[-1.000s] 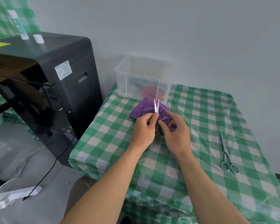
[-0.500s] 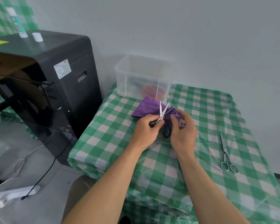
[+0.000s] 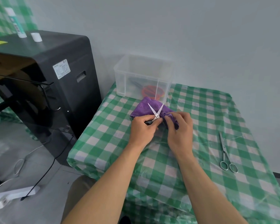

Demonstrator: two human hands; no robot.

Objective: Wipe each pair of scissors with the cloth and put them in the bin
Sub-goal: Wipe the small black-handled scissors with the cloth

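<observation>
My left hand [image 3: 142,128] grips a small pair of black-handled scissors [image 3: 155,112], whose shiny blades point away from me and are spread in a V. Under and behind the blades lies the purple cloth [image 3: 142,108]. My right hand [image 3: 179,128] pinches a fold of that cloth just right of the scissors' pivot. A clear plastic bin [image 3: 144,75] stands at the table's far edge right behind the cloth; orange-handled scissors [image 3: 149,91] and a dark pair show through its wall. A second, all-metal pair of scissors [image 3: 225,154] lies flat on the tablecloth to the right.
The table [image 3: 200,183] wears a green-and-white checked plastic cover. A tall black machine [image 3: 52,78] stands left of the table, with a glue stick [image 3: 16,23] and a white cap [image 3: 36,37] on top. A power strip [image 3: 14,194] and cables lie on the floor at the left.
The scissor blades went from nearly closed to spread wide in a V. Both hands shifted slightly right with the scissors, and my right hand moved onto the cloth's right fold.
</observation>
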